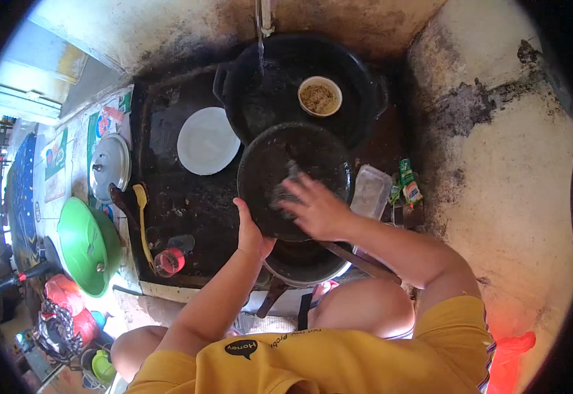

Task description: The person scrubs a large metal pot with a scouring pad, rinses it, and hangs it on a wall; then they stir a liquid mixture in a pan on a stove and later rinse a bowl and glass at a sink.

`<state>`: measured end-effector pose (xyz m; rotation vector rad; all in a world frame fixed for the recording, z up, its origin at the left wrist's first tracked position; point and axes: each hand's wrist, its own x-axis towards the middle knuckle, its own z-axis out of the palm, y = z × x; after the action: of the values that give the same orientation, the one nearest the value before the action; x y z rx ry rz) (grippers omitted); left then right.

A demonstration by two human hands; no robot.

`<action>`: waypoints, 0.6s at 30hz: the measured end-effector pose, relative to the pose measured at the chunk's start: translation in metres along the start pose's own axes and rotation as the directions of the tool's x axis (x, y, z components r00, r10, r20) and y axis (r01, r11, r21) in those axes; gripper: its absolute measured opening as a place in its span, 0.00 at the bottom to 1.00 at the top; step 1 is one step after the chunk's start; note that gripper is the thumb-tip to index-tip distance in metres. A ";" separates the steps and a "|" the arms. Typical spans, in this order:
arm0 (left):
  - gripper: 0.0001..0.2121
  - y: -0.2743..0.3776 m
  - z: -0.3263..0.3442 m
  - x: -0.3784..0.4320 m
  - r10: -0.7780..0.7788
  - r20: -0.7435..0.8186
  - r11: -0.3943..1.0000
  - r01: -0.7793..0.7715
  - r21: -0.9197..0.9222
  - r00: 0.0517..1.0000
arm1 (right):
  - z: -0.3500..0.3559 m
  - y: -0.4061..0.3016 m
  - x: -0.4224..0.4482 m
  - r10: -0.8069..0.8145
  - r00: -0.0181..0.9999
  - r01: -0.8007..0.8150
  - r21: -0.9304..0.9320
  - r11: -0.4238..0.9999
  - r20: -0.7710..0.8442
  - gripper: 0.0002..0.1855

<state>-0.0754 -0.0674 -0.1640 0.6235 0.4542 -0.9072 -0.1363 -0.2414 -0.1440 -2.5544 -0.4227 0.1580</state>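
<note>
A dark frying pan [299,143] is tilted up in front of me, its long handle [360,258] pointing to the lower right under my right forearm. My left hand [253,229] grips its lower left rim, thumb up along the outside. Over the pan's inner face is my right hand [318,207], blurred, with a greyish scouring pad [284,194] under its fingers. Behind the pan stands a wide black basin [262,108] holding a small bowl [320,96] of brownish, grainy stuff. Water [261,51] runs from a pipe [266,17] into the basin.
A white plate [207,140] lies left of the basin. A clear plastic tray [371,189] and green sachets [407,184] are at right. Leftward are a yellow-handled brush [142,212], a pink cup [169,262], a pot lid [111,167] and a green basin [82,246]. Another pan [296,263] sits below.
</note>
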 end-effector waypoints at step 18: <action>0.25 -0.014 -0.008 0.009 0.113 -0.278 0.991 -0.089 0.097 0.954 | -0.068 0.082 0.066 0.495 0.837 -0.452 0.218 0.865 -0.232 0.20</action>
<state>-0.0828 -0.0740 -0.1793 0.8523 0.6373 -0.7440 -0.0394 -0.3189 -0.1317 -2.4263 0.3329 0.0026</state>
